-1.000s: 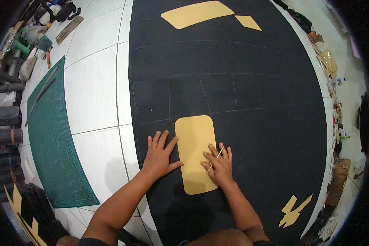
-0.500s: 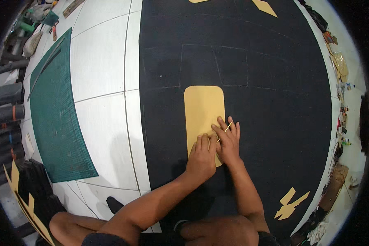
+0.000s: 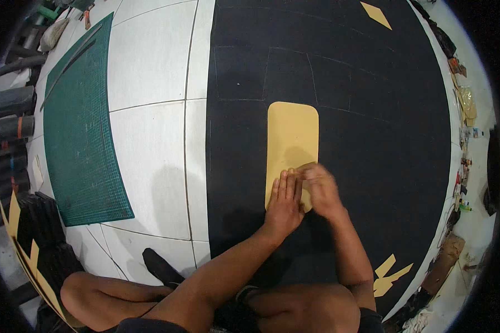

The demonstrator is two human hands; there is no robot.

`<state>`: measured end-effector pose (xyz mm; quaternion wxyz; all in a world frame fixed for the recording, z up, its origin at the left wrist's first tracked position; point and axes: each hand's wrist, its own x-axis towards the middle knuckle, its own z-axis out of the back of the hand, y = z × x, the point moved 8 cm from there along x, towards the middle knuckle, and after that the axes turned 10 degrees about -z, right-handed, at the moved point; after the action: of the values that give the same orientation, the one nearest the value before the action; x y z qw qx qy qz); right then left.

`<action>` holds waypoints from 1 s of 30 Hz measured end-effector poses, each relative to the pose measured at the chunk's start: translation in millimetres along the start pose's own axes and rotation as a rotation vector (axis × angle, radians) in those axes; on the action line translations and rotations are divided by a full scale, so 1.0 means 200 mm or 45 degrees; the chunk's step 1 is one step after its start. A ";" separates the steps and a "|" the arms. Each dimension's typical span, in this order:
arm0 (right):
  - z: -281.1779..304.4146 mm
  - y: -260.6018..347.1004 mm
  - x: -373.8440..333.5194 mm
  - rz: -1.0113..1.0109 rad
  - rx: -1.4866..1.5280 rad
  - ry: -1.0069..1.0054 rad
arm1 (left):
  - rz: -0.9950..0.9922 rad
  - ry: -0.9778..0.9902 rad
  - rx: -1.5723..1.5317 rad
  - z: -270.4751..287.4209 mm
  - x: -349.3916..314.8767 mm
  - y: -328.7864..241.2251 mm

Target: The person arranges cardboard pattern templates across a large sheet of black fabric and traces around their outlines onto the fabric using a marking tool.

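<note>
A tan card template point(image 3: 292, 127), a long rectangle with rounded corners, lies flat on a wide sheet of black material point(image 3: 383, 177). My left hand point(image 3: 285, 208) presses down on its lower part, fingers stretched flat. Beside it, my right hand point(image 3: 323, 191) is over the template's right edge, with its fingers bent toward the left fingertips. Motion smears those fingers, so whatever they hold is not visible. Thin pale lines mark the black sheet beyond the template.
Small tan card pieces point(image 3: 388, 277) lie at the lower right, another piece point(image 3: 376, 15) at the far end. A green cutting mat point(image 3: 83, 133) bearing a dark curved strip rests on white tiles to the left. Dark rolls point(image 3: 8, 133) line the left side; assorted clutter point(image 3: 464, 161) borders the right.
The view has shifted, so the scene sits a little higher and further right. My right hand's fingers have drawn in toward my left fingertips; the thin yellow stick between them earlier no longer shows.
</note>
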<state>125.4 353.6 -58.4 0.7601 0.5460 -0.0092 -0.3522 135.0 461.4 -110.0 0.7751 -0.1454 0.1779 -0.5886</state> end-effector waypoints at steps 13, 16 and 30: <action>-0.26 0.10 -0.01 0.348 -0.466 0.241 | -0.085 -0.278 -0.156 -0.01 -0.03 -0.01; -0.27 0.09 0.01 0.372 -0.463 0.227 | -0.089 -0.079 -0.232 -0.05 -0.01 -0.01; -0.20 0.15 0.44 0.273 -0.445 -0.044 | -0.113 0.107 0.035 0.00 0.02 -0.05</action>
<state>222.6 343.6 -81.3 0.8762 0.3955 -0.0190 -0.2746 127.0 455.7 -105.3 0.7418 -0.1177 0.1957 -0.6305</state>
